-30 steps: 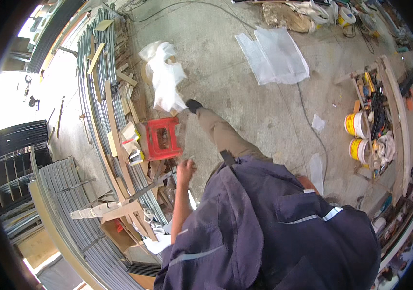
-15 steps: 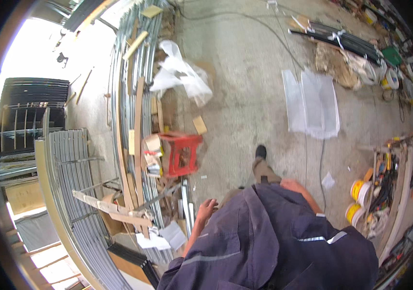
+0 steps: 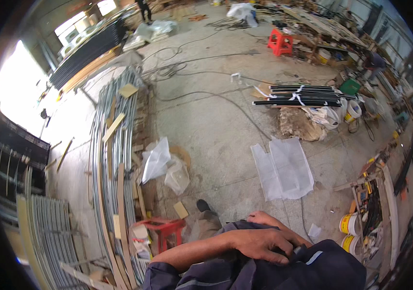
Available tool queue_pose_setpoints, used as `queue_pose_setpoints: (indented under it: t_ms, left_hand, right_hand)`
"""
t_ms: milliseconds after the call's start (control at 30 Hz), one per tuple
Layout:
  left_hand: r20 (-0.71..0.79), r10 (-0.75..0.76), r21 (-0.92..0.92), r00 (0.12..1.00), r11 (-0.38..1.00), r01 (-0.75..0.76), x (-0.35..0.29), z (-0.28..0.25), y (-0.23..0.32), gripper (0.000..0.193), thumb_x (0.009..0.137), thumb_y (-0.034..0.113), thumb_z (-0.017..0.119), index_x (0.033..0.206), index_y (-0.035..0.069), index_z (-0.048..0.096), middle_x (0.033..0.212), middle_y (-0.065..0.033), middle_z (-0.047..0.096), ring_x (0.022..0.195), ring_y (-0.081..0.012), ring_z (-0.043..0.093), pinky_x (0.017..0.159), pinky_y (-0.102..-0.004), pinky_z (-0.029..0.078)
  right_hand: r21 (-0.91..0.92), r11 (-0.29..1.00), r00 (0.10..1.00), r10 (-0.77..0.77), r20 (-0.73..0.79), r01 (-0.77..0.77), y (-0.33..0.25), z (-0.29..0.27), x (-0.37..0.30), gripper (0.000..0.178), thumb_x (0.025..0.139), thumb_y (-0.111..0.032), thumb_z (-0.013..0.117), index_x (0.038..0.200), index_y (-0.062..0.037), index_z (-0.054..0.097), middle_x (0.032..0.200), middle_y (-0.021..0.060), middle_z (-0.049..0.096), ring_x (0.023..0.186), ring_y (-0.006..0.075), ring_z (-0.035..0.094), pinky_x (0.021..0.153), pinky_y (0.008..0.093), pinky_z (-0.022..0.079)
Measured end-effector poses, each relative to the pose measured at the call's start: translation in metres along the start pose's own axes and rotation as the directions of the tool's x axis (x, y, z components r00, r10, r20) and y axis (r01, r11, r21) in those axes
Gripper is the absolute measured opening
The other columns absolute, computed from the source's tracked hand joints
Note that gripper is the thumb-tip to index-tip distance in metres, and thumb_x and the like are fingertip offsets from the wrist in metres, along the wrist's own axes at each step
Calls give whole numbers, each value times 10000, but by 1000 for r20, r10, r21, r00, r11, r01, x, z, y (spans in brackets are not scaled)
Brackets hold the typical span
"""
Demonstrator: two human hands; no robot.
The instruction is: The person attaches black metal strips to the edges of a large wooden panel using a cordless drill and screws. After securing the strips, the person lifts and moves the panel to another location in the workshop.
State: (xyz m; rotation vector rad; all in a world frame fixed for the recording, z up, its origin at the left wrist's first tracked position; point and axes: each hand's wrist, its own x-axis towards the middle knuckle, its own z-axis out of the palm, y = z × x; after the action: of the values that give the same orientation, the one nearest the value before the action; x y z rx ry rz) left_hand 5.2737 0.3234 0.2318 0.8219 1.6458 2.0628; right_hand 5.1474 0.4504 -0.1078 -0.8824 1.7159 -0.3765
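Note:
My left hand [image 3: 263,243] reaches across my body, resting against the front of my dark jacket [image 3: 235,273]. Its fingers curl in towards the dark cloth on the right side; what they hold, if anything, is hidden. Beyond it, my right hand [image 3: 259,217] shows only in part at my waist, its fingers mostly out of sight. One dark shoe [image 3: 203,205] is on the floor ahead of me. To the left of my legs, a red plastic stool [image 3: 165,229] stands beside a long stack of metal profiles [image 3: 105,169].
White plastic sheeting [image 3: 283,169] lies ahead on the concrete, and crumpled film [image 3: 160,166] lies by the profiles. Cables [image 3: 216,96] cross the floor. Wrapped black bars [image 3: 303,96] and buckets [image 3: 349,224] are on the right, with another red stool [image 3: 280,42] farther off. A person [image 3: 144,9] stands far back.
The view has tilted up, showing more of the far floor. My left hand has come from my left side across to the right of my jacket front.

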Motion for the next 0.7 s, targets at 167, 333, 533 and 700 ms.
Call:
queue_pose_setpoints:
  t_ms: [167, 333, 533, 700]
  left_hand:
    - [219, 138, 73, 966, 985, -157, -6, -58, 20, 226, 989, 153, 565, 965, -63, 628, 1329, -253, 527, 1154, -392, 548, 979, -424, 433]
    - [413, 234, 109, 880, 947, -303, -35, -93, 24, 208, 912, 86, 566, 1024, -80, 624, 1331, -282, 543, 1169, -412, 545, 1004, -455, 437]
    - [311, -78, 745, 947, 638, -192, -81, -116, 89, 313, 859, 101, 569, 1135, -42, 605, 1185, -247, 624, 1134, -373, 596, 959, -440, 487]
    - [69, -173, 848, 982, 528, 34, -123, -158, 97, 345, 834, 148, 583, 1133, -19, 621, 1044, -203, 672, 1034, -341, 641, 889, -409, 521]
  right_hand:
    - [256, 936, 956, -274, 103, 241, -94, -21, -10, 413, 909, -352, 657, 1131, -3, 666, 1050, 140, 701, 1002, 164, 628, 873, 330, 506]
    - [396, 859, 892, -418, 173, 326, -218, -24, -9, 415, 924, -340, 642, 1156, 4, 652, 1067, 143, 698, 1004, 172, 631, 876, 334, 509]
    - [486, 794, 873, -474, 119, 365, -317, -31, 31, 418, 941, -327, 624, 1185, 13, 634, 1087, 146, 695, 1007, 183, 634, 880, 339, 512]
    - [500, 779, 887, -459, 46, 378, -367, -51, 59, 421, 956, -315, 609, 1210, 21, 620, 1104, 149, 692, 1009, 192, 637, 883, 344, 515]
